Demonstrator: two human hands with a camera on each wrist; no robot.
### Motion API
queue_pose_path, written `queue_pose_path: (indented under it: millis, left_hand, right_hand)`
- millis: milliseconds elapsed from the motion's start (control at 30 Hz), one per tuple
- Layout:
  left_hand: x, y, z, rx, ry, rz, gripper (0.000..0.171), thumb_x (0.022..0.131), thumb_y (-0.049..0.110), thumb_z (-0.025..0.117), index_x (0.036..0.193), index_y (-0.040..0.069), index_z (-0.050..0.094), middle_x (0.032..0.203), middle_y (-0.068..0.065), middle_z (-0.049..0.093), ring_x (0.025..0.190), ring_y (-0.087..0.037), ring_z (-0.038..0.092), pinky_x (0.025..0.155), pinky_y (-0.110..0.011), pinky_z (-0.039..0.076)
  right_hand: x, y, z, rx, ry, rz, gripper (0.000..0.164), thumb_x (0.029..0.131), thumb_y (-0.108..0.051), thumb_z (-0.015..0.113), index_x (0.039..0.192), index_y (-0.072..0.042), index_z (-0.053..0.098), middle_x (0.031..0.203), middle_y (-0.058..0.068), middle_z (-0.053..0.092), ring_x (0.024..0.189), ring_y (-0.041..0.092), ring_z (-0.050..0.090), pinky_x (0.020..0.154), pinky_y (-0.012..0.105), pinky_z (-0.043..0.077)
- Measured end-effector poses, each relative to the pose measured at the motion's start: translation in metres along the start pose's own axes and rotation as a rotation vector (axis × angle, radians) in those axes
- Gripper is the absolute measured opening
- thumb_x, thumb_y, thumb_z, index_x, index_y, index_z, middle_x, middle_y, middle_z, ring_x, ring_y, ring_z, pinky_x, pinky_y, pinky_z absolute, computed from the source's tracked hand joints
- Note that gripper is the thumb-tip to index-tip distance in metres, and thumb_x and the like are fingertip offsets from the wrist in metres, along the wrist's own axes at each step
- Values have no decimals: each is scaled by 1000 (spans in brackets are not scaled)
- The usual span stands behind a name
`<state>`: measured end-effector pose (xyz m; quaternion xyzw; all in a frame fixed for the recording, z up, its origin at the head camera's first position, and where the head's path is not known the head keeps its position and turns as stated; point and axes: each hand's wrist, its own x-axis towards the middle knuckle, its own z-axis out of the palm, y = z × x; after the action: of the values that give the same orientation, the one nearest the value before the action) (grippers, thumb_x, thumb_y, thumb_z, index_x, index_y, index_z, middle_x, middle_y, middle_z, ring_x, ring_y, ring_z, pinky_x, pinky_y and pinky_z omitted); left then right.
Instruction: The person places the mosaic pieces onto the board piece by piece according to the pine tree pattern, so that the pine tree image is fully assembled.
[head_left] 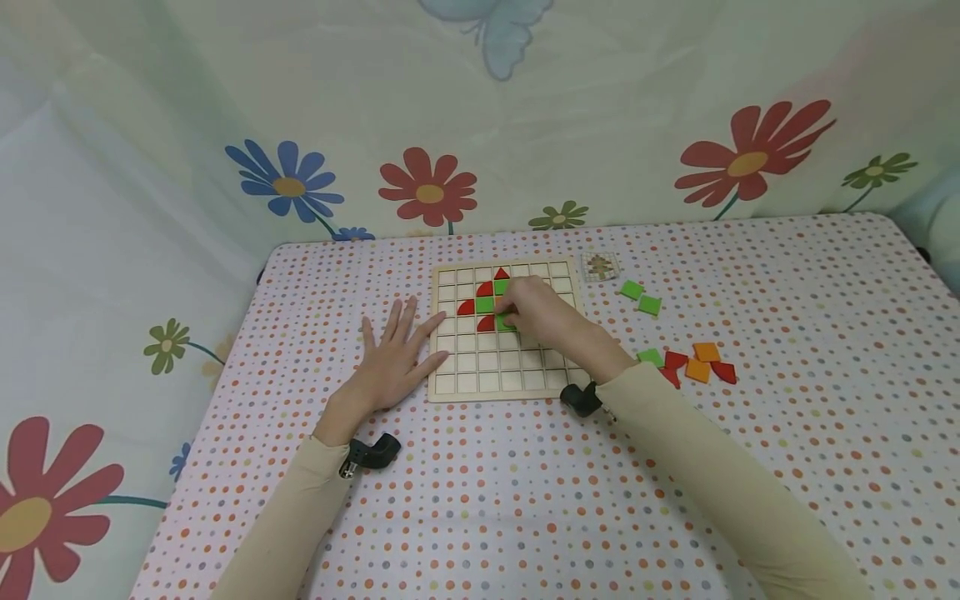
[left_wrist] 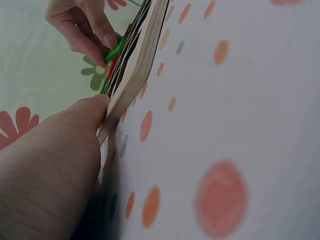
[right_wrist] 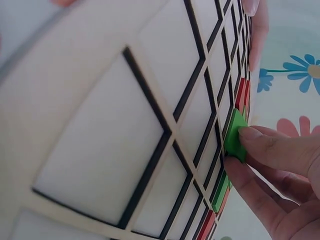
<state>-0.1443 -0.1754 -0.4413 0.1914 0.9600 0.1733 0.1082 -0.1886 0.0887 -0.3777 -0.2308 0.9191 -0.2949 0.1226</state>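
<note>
A wooden grid board point(head_left: 501, 397) lies on the dotted table. Thumb and fingers of my right hand point(head_left: 546, 315) pinch a green square tile point(right_wrist: 234, 135) at a cell near the board's middle; in the right wrist view the tile stands tilted against the grid. Around it in the cells sit a red triangle point(head_left: 502, 273), several red quarter-round pieces point(head_left: 467, 307) and another green tile point(head_left: 484, 305). The right hand covers part of this pattern in the head view. My left hand point(head_left: 390, 367) rests with fingers spread, thumb and index finger at the board's left edge.
A small card with a brown tree-like figure point(head_left: 600, 267) lies beyond the board's upper right corner. Loose green squares point(head_left: 650, 306), orange squares point(head_left: 706, 352) and red pieces point(head_left: 723, 372) are scattered to the right. A flowered curtain point(head_left: 600, 150) hangs behind the table.
</note>
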Motion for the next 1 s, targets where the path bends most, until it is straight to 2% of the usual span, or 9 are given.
queue_pose_path:
  millis: [233, 333, 467, 633, 733, 833, 1000]
  left_hand:
    - [0, 2, -1, -3, 11, 16, 69, 109, 54, 44, 169, 25, 24, 175, -16, -5, 160, -36, -13, 114, -76, -16]
    - [0, 2, -2, -5, 12, 18, 69, 109, 54, 44, 169, 25, 24, 175, -16, -5, 160, -36, -13, 114, -76, -16]
    - [-1, 2, -2, -7, 15, 16, 69, 109, 53, 44, 168, 24, 25, 175, -16, -5, 160, -36, -13, 114, -76, -17]
    - [-1, 1, 0, -7, 15, 17, 69, 109, 54, 43, 169, 26, 23, 175, -16, -5, 160, -35, -14, 114, -76, -16]
    - [-1, 0, 0, -7, 10, 16, 69, 109, 54, 42, 169, 27, 22, 175, -15, -6, 160, -34, -15, 114, -76, -17]
    - [-1, -1, 1, -6, 10, 14, 69, 109, 55, 42, 169, 27, 21, 175, -15, -6, 160, -34, -15, 114, -76, -17]
    - [-1, 0, 1, 0, 14, 14, 69, 109, 55, 43, 169, 26, 23, 175, -15, -5, 160, -34, -14, 114, -76, -17]
  right_hand:
    - [1, -3, -1, -141, -45, -30, 21, 93, 8, 73, 114, 8, 77, 118, 22, 73, 116, 35, 69, 94, 39, 59]
    - [2, -4, -1, -163, -61, -33, 21, 94, 8, 72, 115, 8, 77, 120, 23, 72, 118, 36, 67, 95, 39, 58]
    - [0, -5, 0, -172, -47, -33, 22, 94, 9, 71, 115, 9, 76, 119, 23, 70, 119, 36, 66, 96, 39, 58]
    - [-5, -4, 5, -242, -11, -68, 23, 96, 15, 64, 114, 9, 77, 117, 23, 71, 118, 36, 66, 96, 38, 58]
    - [-6, -1, 4, -210, -3, -84, 22, 96, 14, 65, 113, 9, 77, 115, 22, 73, 115, 36, 67, 95, 40, 58]
    - [-10, 4, 0, -124, -9, -88, 21, 95, 8, 70, 115, 7, 77, 115, 20, 73, 112, 35, 68, 92, 42, 58]
    - [-32, 18, -10, 7, -21, -112, 26, 98, 2, 67, 122, 7, 74, 127, 21, 70, 115, 35, 67, 94, 46, 57]
